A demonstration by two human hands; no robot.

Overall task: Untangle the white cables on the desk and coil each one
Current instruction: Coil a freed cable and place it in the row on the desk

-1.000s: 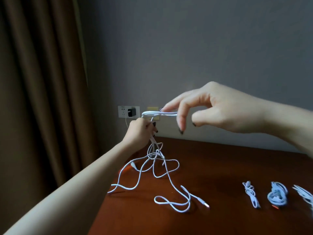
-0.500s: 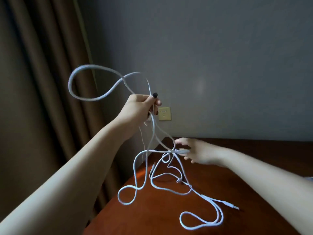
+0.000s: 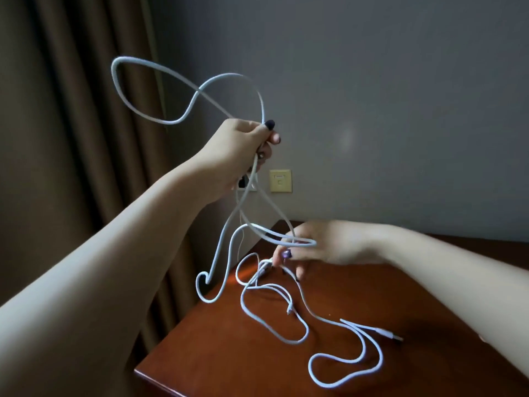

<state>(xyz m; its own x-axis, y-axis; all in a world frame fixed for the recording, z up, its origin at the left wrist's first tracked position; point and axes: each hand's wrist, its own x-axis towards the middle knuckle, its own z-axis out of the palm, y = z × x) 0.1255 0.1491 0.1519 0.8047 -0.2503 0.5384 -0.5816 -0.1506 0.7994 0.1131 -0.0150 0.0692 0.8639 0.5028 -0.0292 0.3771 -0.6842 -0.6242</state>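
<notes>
A tangle of white cables [image 3: 274, 308] trails from the air down onto the dark wooden desk [image 3: 357, 285]. My left hand [image 3: 246, 144] is raised above the desk's left corner and grips a bunch of strands, with a figure-eight loop [image 3: 160, 81] standing up above the fist. Lower, over the desk's back edge, my right hand [image 3: 317, 247] pinches a doubled strand and other strands hang from its fingers. Loose loops and a plug end [image 3: 392, 336] lie on the desk at front right.
A grey wall rises behind the desk with a yellowish wall plate [image 3: 280, 181] and a white socket [image 3: 247, 183] partly hidden by my left hand. Brown curtains [image 3: 71, 138] hang at the left. The desk's left edge drops off near the hanging loops.
My left hand has lifted higher with the cable, drawing a big loop up. My right hand dropped from wall height to just above the desk and took hold of lower strands. The view shifted left.
</notes>
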